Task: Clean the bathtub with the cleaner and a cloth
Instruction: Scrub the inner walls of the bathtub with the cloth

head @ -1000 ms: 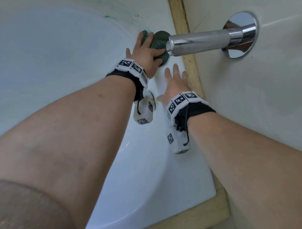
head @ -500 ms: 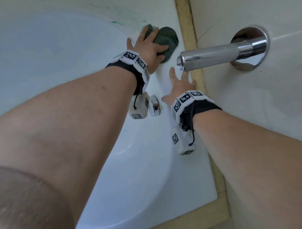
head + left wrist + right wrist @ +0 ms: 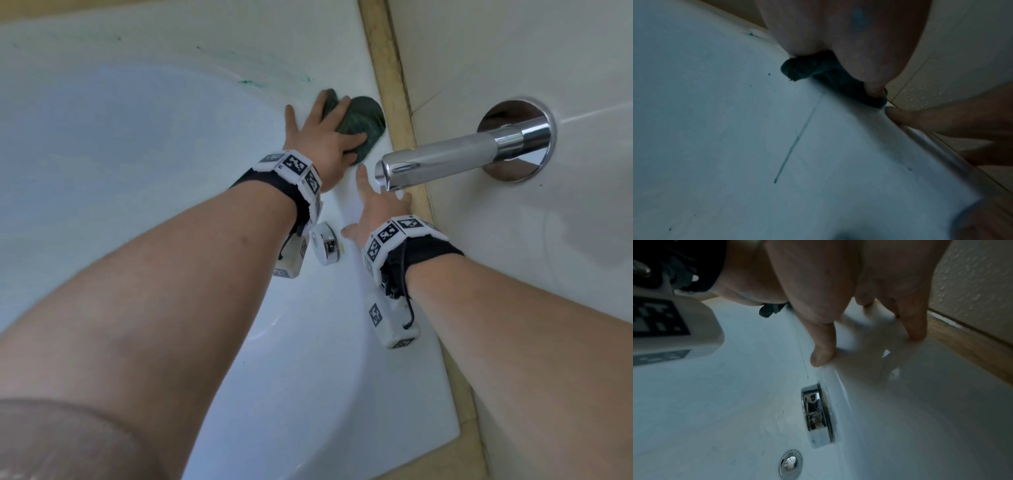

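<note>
Nearest, the right hand (image 3: pixel 375 209) braces on the bathtub (image 3: pixel 308 359) rim, fingers (image 3: pixel 914 327) spread flat and holding nothing. Just beyond, the left hand (image 3: pixel 322 140) presses the dark green cloth (image 3: pixel 363 123) against the rim's far corner, fingers splayed over it. Farther along, green smears (image 3: pixel 251 83) remain, so wiping looks only partly done.

Two bare hands are in view, the left hand (image 3: pixel 322 144) and the right hand (image 3: pixel 378 209), each above one marker-patterned white wristband (image 3: pixel 294 169), two in all. There is one crumpled dark green cloth (image 3: pixel 359 125), one white bathtub (image 3: pixel 137 171), one chrome spout (image 3: pixel 442 161), one round chrome overflow cap (image 3: pixel 327 244) and one chrome drain plug (image 3: pixel 790 464).
</note>
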The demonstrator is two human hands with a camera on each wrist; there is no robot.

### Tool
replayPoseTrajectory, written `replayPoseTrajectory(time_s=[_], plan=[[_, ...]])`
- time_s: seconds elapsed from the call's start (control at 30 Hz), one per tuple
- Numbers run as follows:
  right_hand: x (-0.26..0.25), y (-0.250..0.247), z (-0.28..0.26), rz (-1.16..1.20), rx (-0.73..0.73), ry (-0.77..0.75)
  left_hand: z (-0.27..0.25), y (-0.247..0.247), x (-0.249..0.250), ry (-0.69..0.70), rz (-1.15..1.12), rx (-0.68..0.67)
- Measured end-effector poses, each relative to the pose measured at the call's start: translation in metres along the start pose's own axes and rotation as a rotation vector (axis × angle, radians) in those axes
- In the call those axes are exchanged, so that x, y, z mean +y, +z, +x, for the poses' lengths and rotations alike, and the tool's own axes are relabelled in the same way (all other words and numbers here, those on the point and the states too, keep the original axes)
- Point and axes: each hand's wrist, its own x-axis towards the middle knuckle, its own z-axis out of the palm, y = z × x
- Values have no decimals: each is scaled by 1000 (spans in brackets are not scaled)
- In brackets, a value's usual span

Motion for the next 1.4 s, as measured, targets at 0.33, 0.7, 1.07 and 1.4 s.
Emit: replayPoseTrajectory(time_s=[0.33, 0.7, 1.07, 1.4], plan=[[-2, -1, 0, -18, -13, 14, 19, -19, -33, -228, -105, 138], [-3, -1, 0, -24, -2, 17, 4, 0, -9, -48, -32, 52], [-3, -4, -4, -6, -27, 1, 14, -32, -74, -339, -20, 224], [-9, -5, -4, -78, -56, 59, 8, -3, -22, -151, 27, 239]])
